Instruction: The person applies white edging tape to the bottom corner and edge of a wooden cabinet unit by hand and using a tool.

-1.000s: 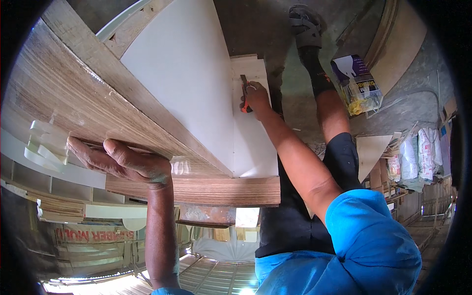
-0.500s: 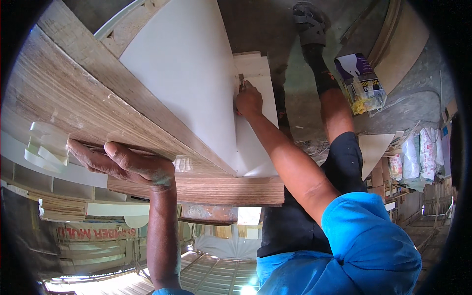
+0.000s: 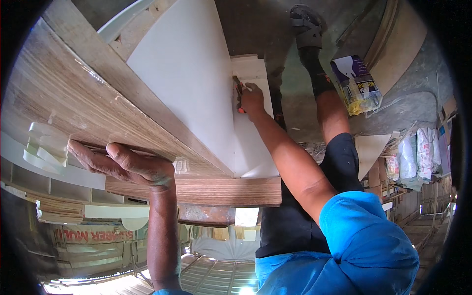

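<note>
A slim cutter knife, dark with an orange-red end, is in my right hand. The fingers are closed round it, and its tip points away from me along the corner where a tall white panel meets a narrower white board. My left hand lies with fingers stretched out against the wood-grain panel on the left. It holds nothing that I can see. A pale curled strip sticks out from that panel beside my left fingertips.
A wood-grain edge runs along the near side of the piece. To the right, a purple and yellow package stands on the concrete floor. White sacks are at the far right. My leg stretches out beside the piece.
My right hand has drawn slightly back toward me and turned, so more of the cutter knife shows. The left hand has stayed in place against the panel.
</note>
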`<state>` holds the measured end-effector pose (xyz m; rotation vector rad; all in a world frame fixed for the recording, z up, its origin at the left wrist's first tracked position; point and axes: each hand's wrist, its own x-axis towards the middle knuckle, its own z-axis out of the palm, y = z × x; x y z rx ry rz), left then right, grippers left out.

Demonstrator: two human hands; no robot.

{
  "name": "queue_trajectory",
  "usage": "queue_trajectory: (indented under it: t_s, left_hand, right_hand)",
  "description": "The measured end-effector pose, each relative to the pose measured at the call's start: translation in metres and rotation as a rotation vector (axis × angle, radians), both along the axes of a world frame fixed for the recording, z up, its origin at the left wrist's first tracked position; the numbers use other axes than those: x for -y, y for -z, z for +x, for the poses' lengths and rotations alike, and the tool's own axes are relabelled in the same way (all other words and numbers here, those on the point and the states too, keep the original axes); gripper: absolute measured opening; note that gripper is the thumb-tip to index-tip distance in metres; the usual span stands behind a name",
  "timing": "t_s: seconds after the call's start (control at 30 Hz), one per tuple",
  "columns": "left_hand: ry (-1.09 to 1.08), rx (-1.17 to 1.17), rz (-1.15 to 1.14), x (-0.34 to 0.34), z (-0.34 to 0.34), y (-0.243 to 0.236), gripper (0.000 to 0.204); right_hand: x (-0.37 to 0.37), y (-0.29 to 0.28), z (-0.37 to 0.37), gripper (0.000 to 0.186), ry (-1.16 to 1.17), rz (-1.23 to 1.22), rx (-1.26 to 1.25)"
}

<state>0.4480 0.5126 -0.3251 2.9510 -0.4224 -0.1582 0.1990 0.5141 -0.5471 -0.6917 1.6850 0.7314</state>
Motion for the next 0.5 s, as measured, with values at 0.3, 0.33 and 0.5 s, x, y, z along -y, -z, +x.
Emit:
queue_trajectory:
  t_s: [0.3,0.33,0.5]
  left_hand:
    - [-0.086,-0.062,-0.065,0.0,-0.003,0.0,0.076]
    - [-0.092,-0.06,-0.076,0.001,-0.003,0.001,0.076]
    - [-0.103,-0.063,-0.092,0.002,-0.005,0.007,0.073]
  right_hand:
    - [0.087,0.033,-0.022,0.037,-0.349,-0.495,0.11]
    - [0.096,0.041,-0.021,0.033,-0.225,-0.357,0.141]
    - [0.099,0.091,-0.014,0.035,-0.225,-0.092,0.207]
